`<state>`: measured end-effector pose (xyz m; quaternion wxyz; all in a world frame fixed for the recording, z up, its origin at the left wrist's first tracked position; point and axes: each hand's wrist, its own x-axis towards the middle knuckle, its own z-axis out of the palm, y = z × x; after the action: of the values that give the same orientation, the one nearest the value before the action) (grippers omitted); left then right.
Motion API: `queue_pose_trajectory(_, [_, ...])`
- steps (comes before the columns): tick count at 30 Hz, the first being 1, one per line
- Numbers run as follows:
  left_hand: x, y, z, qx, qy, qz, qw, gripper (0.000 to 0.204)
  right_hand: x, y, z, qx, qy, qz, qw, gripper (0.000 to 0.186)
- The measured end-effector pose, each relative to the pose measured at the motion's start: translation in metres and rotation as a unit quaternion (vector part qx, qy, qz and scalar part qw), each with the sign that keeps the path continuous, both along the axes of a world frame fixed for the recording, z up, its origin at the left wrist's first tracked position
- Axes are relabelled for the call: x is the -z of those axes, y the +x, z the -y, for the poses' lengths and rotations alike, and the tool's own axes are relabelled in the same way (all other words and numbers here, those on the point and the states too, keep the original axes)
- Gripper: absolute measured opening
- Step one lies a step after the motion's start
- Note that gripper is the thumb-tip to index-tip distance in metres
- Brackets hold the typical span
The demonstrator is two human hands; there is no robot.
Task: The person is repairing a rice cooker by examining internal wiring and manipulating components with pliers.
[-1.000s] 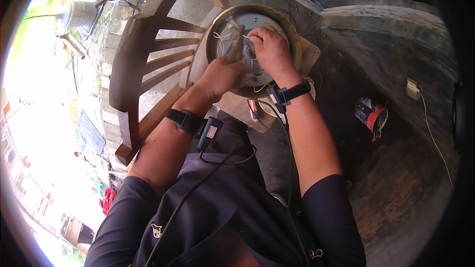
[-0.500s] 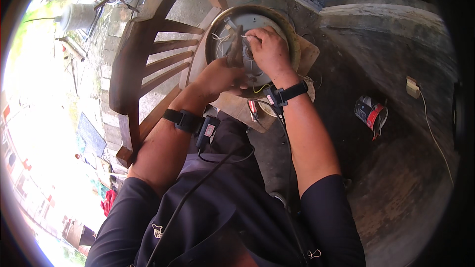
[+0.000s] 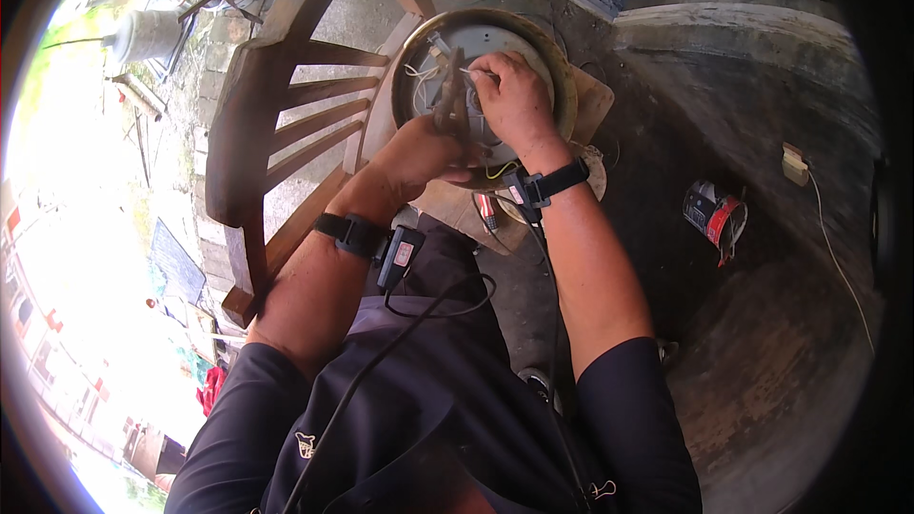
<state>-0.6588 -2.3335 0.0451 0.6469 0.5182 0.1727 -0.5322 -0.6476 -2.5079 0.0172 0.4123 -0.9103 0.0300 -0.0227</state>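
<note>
A round metal appliance base (image 3: 481,41), its underside facing up with wires inside, rests on a wooden seat (image 3: 592,100). Over its left part, my left hand (image 3: 424,150) is wrapped round a pair of dark, rusty pliers (image 3: 451,100), jaws pointing away from me. My right hand (image 3: 519,100) pinches a thin white wire (image 3: 466,70) right beside the jaws. Whether the jaws bite on this wire I cannot tell. More white wires (image 3: 419,71) loop at the left inside the base, and a yellow-green wire (image 3: 498,171) curves at its near rim.
A wooden chair back (image 3: 238,133) rises close to my left arm. A red-and-black handled tool (image 3: 488,212) lies near the seat's front edge. On the floor to the right is a torn black-and-red container (image 3: 712,214); a pale socket box (image 3: 794,168) with a cord is beyond it.
My left hand and the pliers have shifted and tilted slightly. The right hand stays pinched on the wire, moved barely to the left.
</note>
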Motion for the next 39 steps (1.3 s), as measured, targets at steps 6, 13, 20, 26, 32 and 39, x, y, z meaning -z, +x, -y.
queue_pose_trajectory(6, [-0.001,0.001,0.002,-0.031,-0.034,-0.008,0.999,0.027,-0.003,0.003,0.000,0.002,0.004,-0.016,1.000,0.006])
queue_pose_trajectory(13, [0.003,0.004,0.001,-0.032,-0.027,-0.011,0.999,0.027,-0.002,0.005,0.003,-0.009,0.002,-0.002,1.000,0.005])
queue_pose_trajectory(20, [0.005,0.001,0.004,0.010,0.040,0.052,0.998,0.018,0.000,0.004,0.000,-0.002,0.001,0.003,1.000,0.006])
queue_pose_trajectory(26, [0.006,-0.004,0.010,-0.009,0.069,0.048,0.996,0.031,0.000,0.005,-0.001,0.005,0.001,-0.004,1.000,0.006])
queue_pose_trajectory(32, [0.002,-0.002,0.012,0.041,0.139,0.095,0.985,0.034,0.002,0.004,0.002,0.001,-0.017,-0.008,1.000,0.006])
queue_pose_trajectory(39, [0.018,-0.008,0.006,0.185,0.324,0.336,0.865,0.038,0.003,0.008,0.015,0.109,-0.008,-0.034,0.993,0.008])
